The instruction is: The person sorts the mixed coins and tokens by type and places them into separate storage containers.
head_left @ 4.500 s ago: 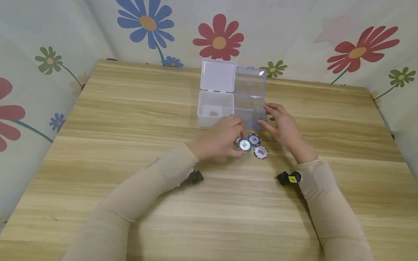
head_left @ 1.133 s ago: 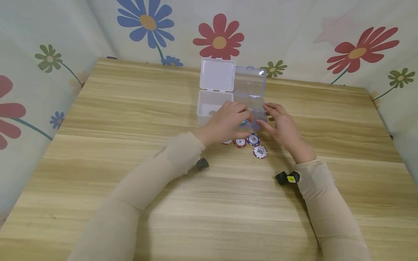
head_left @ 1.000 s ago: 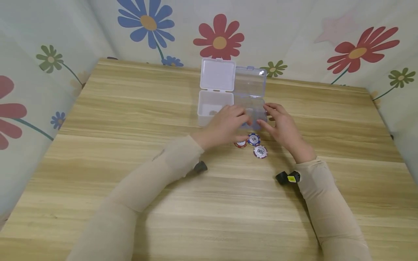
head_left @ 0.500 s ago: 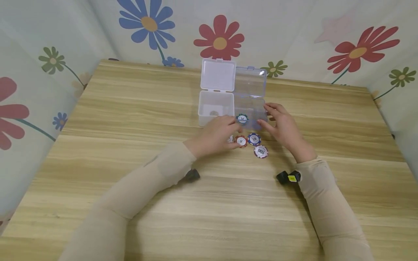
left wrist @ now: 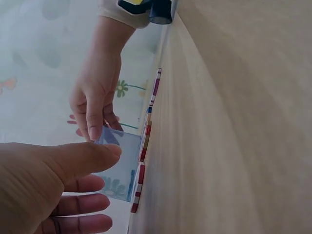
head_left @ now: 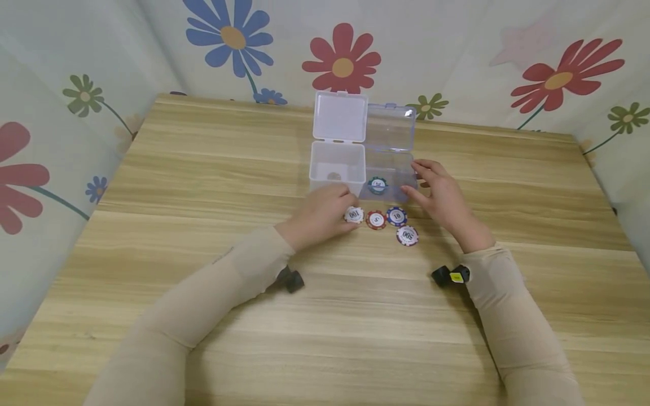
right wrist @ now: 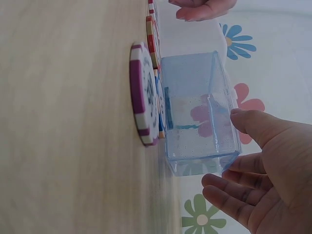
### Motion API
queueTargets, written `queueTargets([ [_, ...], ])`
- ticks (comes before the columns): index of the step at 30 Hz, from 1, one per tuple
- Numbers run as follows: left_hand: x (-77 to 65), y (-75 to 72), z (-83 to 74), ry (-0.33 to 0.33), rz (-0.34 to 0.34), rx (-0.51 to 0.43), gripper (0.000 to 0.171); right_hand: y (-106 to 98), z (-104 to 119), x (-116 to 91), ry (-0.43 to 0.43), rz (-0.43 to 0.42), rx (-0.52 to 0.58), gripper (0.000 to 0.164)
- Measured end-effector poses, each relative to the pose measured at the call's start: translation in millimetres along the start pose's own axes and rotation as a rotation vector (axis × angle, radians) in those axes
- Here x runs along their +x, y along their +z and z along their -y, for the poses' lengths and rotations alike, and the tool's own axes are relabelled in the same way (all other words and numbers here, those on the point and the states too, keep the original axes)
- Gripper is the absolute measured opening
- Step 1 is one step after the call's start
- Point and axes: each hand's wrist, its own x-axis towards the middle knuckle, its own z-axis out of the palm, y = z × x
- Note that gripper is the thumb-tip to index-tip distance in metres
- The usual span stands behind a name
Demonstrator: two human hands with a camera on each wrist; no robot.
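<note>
In the head view my left hand (head_left: 325, 217) hovers at a white poker chip marked 100 (head_left: 354, 215), thumb and fingers apart on either side of it. The left wrist view shows those fingertips above the chip, not gripping it. To its right lie a red 5 chip (head_left: 376, 220), a blue 10 chip (head_left: 397, 216) and a purple-edged 500 chip (head_left: 407, 235). A clear box (head_left: 396, 175) with its lid raised contains a green chip (head_left: 378, 185). My right hand (head_left: 449, 203) holds that box at its near right corner, thumb at the rim, fingers along the side.
Left of the clear box, against it, stands a white lidded box (head_left: 320, 169), open, with a round greyish shape (head_left: 333, 176) at its bottom. Both sit near the back of the wooden table (head_left: 355, 338). A flowered curtain (head_left: 457, 51) hangs behind.
The green chip, earlier in my left hand, now lies in the clear box. My left hand has drawn back leftward from that box to the 100 chip. The right hand stays put.
</note>
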Motion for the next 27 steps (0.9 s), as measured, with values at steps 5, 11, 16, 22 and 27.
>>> queueTargets([
  [5,-1.1,4.4,3.2,-0.017,-0.002,0.012,0.034,-1,0,1,-0.004,-0.003,0.002,0.061],
  [11,-2.8,11.5,7.4,-0.043,-0.012,0.005,0.037,-1,2,0,0.005,0.005,-0.004,0.061],
  [16,-4.0,16.1,9.7,-0.051,-0.029,0.012,0.039,0,0,-2,0.014,0.01,-0.002,0.062],
  [22,-4.1,19.2,10.4,-0.047,-0.035,0.013,0.039,1,-1,-2,0.013,0.012,-0.01,0.062],
  [27,-2.7,21.7,11.1,-0.053,-0.035,0.006,0.039,1,0,-1,0.003,-0.001,-0.013,0.061],
])
